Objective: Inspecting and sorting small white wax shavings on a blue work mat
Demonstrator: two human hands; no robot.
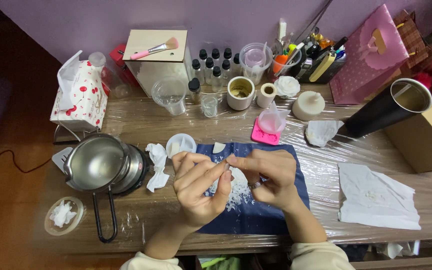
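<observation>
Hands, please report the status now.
Left hand and right hand pinching small white piece together. Above blue cloth with white flakes. Nothing in the way.

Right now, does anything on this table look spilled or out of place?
Yes. White flakes lie scattered over the blue cloth under both hands, and a crumpled tissue sits loose beside the metal pot.
</observation>
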